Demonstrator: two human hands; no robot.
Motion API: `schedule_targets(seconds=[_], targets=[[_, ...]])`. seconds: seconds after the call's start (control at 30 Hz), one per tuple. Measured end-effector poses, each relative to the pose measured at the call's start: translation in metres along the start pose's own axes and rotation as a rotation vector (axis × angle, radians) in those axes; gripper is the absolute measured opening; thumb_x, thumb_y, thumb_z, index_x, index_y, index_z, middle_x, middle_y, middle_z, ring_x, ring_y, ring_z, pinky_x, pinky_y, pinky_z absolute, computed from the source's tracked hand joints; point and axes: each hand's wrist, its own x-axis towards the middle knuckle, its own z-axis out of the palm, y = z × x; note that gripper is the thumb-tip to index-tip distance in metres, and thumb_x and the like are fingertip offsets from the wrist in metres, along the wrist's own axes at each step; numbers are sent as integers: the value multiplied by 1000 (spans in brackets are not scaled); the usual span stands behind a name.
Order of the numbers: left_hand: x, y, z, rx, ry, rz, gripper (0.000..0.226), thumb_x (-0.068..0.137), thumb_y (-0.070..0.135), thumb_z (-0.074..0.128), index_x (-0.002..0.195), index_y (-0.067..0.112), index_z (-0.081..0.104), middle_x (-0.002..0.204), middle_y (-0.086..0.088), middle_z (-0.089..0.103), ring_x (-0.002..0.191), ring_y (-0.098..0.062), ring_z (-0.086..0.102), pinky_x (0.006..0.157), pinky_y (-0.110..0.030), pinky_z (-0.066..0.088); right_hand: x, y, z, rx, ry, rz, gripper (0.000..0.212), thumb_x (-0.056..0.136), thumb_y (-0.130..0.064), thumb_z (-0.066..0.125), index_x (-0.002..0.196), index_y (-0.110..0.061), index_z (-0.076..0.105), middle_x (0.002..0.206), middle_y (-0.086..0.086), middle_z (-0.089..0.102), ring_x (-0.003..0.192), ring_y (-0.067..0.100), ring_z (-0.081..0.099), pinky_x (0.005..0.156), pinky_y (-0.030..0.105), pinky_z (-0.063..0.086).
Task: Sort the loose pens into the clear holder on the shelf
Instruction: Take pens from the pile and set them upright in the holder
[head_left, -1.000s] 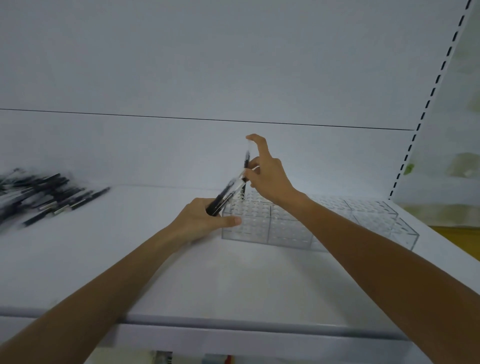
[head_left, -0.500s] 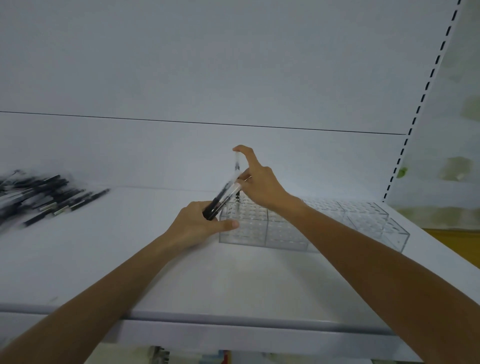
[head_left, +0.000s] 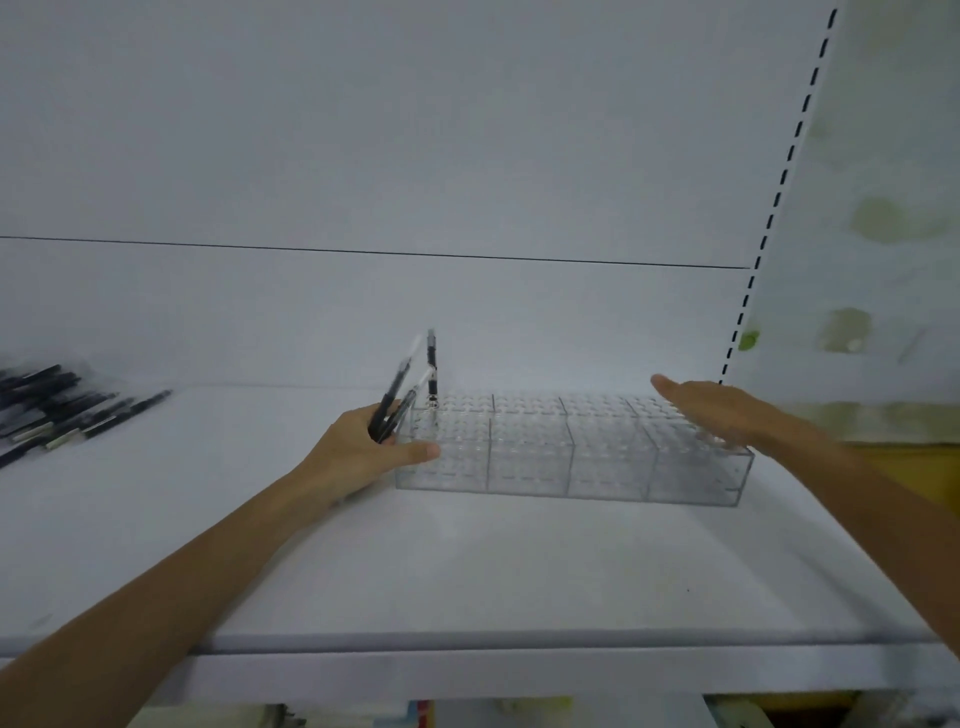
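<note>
Clear plastic gridded holder (head_left: 571, 457) on a white shelf (head_left: 467, 571), one upright black pen (head_left: 431, 364) at its 10 o'clock corner. The left hand (head_left: 363, 452) grips two black pens (head_left: 395, 400). The right hand (head_left: 727, 410), spread flat, lies over its 3 o'clock end. Likely next: slot another.

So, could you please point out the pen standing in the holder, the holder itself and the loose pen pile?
standing pen (head_left: 431, 358): head view, on its dark barrel.
holder (head_left: 608, 473): head view, on its front wall.
pen pile (head_left: 57, 402): head view, on a middle pen.
</note>
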Motion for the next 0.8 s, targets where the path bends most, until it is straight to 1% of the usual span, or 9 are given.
schedule_targets(seconds=[0.1,0.23,0.37,0.47,0.57,0.63,0.67,0.73,0.8], targets=[[-3,1,2,6,8,14,52,68,30,81,60,18,31,42,14,32,51,-11,30,54,-25,22,-5,1,8,107,75,-57,63,98,-52,25,131,-3,46,139,15,45,125,30,43,101,35,32],[-10,1,0,26,58,24,50,66,35,82,60,18,35,43,14,34,48,-10,31,53,-25,25,-2,-3,13,79,219,-113,56,99,-44,36,113,5,59,117,22,61,106,35,55,87,35,40],[-15,4,-2,73,84,34,44,69,35,79,57,20,39,43,14,38,49,-7,36,53,-20,25,4,-5,15,73,235,-107,36,94,-38,50,99,-5,62,94,15,65,79,27,58,73,29,42],[-18,6,-1,83,66,30,45,72,33,78,55,22,37,39,15,39,42,0,38,51,-18,24,6,-5,17,44,232,-84,37,95,-35,47,103,-1,61,106,17,61,84,25,46,74,29,35],[-17,5,-2,79,51,36,42,71,35,78,60,20,40,47,14,40,51,-7,39,53,-23,27,6,-5,17,37,208,-65,39,97,-35,45,108,0,59,113,19,60,88,26,45,74,29,34],[-17,8,-5,53,33,25,26,73,39,75,78,23,54,59,12,48,56,-11,45,53,-20,34,7,-3,16,-5,224,-50,42,97,-37,44,116,-2,57,120,18,57,103,31,50,82,31,38],[-18,12,-6,4,46,2,24,78,40,70,88,24,55,63,7,47,55,-11,44,50,-19,35,7,-4,14,-30,302,-69,42,96,-38,45,120,-4,55,123,18,56,110,33,50,88,35,40],[-17,22,-11,-182,120,-38,12,91,32,55,89,21,52,64,3,43,48,-9,38,41,-18,30,2,-16,10,50,520,-234,35,95,-32,50,117,-7,59,121,16,58,110,31,52,92,37,42],[-15,38,-14,-347,160,-34,16,95,19,43,81,16,51,60,2,43,41,-7,34,36,-16,26,-13,-45,4,275,576,-469,21,92,-24,57,104,-9,64,106,7,65,93,17,58,84,20,44]])
